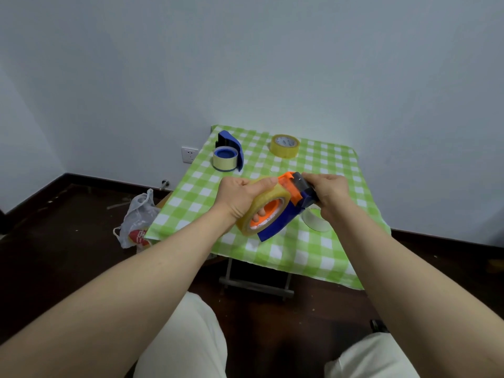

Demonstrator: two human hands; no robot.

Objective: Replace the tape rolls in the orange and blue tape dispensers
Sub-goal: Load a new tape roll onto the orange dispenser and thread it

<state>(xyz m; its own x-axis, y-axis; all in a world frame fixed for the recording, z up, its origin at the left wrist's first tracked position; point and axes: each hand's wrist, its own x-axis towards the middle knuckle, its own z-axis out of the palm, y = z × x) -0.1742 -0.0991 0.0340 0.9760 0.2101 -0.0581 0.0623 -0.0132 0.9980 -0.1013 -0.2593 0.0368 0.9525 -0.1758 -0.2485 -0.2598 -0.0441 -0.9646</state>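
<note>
Above the checked table (313, 255) the orange dispenser (290, 186) lies left to right — left hand (240, 197) clasps its tape roll (259, 203), right hand (330, 192) pinches the cutter head (300, 181), nearer where tape likely threads.

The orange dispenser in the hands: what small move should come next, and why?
Probably, with the right hand, pull tape from the yellowish roll over the head of the orange dispenser. The roll already sits on the orange hub, gripped by the left hand, and the right hand pinches at the head, so threading seems what remains.
</note>
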